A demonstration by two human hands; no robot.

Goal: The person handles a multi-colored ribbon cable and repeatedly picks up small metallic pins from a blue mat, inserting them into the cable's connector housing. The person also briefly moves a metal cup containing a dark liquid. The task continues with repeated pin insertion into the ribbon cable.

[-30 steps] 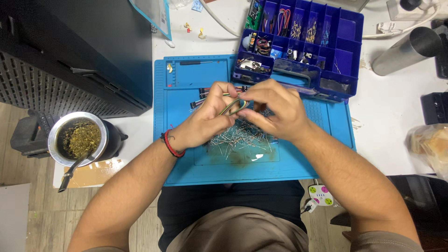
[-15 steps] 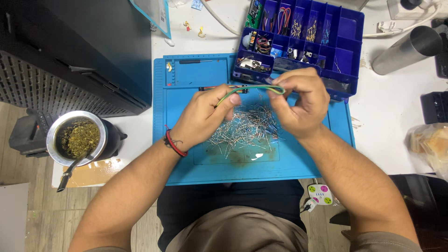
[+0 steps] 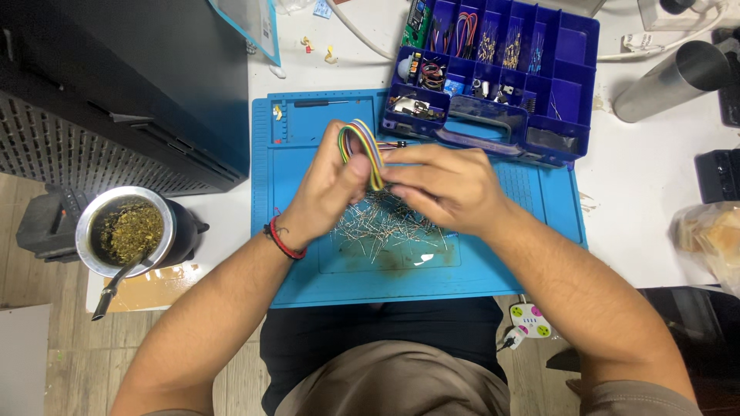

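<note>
A light, floppy rainbow ribbon cable [image 3: 362, 146] is pinched, looped, between left hand [image 3: 327, 192] and right hand [image 3: 447, 189]; best gripped flat beside the bend.

A white table [image 3: 655, 200] fills the upper part of the view. A blue work mat [image 3: 308, 285] lies on it, and a blue compartment box [image 3: 574, 85] stands at the mat's far edge. At the left there is a large black case [image 3: 116, 85] with a vented side. Below the table, a light wooden floor [image 3: 31, 308] shows. The light is even and soft.
</note>
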